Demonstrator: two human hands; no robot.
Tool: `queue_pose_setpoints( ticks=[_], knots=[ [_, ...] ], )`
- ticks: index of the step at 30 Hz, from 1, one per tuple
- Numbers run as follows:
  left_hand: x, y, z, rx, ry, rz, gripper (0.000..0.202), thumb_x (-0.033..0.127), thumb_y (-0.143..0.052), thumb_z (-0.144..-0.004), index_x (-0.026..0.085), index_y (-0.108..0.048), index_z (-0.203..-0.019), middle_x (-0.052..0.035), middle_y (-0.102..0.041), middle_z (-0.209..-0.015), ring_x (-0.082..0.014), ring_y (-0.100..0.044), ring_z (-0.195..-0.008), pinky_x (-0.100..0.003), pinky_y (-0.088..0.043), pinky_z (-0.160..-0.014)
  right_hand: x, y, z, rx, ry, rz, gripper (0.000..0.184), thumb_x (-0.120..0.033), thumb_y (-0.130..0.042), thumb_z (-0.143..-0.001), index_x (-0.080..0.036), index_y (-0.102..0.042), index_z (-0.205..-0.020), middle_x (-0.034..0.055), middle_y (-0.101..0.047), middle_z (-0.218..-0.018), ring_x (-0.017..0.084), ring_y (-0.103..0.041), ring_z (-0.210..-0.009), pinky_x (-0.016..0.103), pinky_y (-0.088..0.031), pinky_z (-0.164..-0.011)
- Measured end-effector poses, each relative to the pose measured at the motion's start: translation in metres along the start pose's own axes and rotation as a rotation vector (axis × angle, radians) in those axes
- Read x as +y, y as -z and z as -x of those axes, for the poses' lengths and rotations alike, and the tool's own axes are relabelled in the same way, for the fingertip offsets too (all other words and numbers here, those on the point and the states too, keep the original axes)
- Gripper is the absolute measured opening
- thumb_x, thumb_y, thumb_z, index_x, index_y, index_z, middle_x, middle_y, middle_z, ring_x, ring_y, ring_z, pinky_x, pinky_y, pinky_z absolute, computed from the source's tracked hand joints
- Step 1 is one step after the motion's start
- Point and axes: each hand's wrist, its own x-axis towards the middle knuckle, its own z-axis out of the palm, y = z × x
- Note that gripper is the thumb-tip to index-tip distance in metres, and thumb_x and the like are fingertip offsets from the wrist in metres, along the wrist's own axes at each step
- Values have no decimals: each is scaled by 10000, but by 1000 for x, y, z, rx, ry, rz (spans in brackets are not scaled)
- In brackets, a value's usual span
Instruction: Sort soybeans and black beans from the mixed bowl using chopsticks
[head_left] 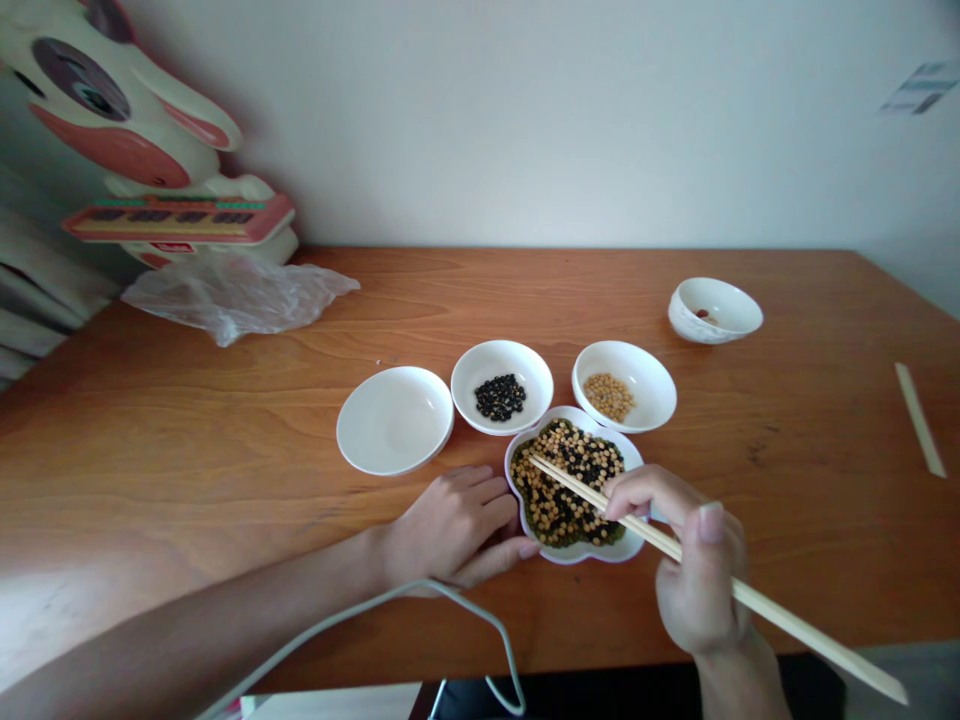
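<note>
My right hand is closed around a pair of pale wooden chopsticks. Their tips reach into a scalloped white dish, touching or just above its mix of black beans, yellow soybeans and small green beans. Against the left side of this dish lies my left hand, thumb at the front rim and fingers curled along its edge, steadying it. Just behind stand a white bowl with black beans and another with soybeans. To their left is a bare white bowl.
A small white bowl with a few bits inside stands at the back right. A pale wooden stick lies far right. At the back left are a clear plastic bag and a toy keyboard. A grey cable crosses my left forearm.
</note>
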Motion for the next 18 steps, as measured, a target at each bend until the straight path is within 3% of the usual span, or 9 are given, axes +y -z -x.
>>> queue_pose_setpoints(
  ticks=[4,8,13,18],
  knots=[
    [0,0,0,1,-1,9,418,462,-434,-1096,181,-621,-848,-62,-685,-821,-199,-607,-755,-343,-499,-715,-7,4,-2,-91,4,67,670,-596,-134,-1082,-247,-658,-853,46,-698,-839,198,-629,-781,348,-433,-670],
    [1,2,-1,-13,2,21,405,454,-435,-1095,179,-627,-868,-68,-695,-847,-206,-618,-786,-344,-507,-746,-13,3,-6,-130,15,89,567,-524,-206,-1101,-249,-642,-865,34,-688,-841,182,-621,-776,336,-424,-668],
    [2,2,-1,-3,0,22,398,444,-434,-1095,179,-637,-878,-64,-690,-837,-201,-609,-768,-340,-503,-724,-13,-1,-8,-125,38,102,490,-434,-248,-1113,-251,-634,-873,27,-683,-824,179,-625,-776,330,-438,-688],
    [0,0,0,2,-2,6,416,460,-433,-1097,178,-634,-867,-66,-688,-833,-201,-604,-761,-343,-495,-715,-9,-2,-6,-79,49,94,530,-468,-220,-1110,-248,-647,-885,38,-702,-852,186,-631,-784,335,-431,-684]
  ],
)
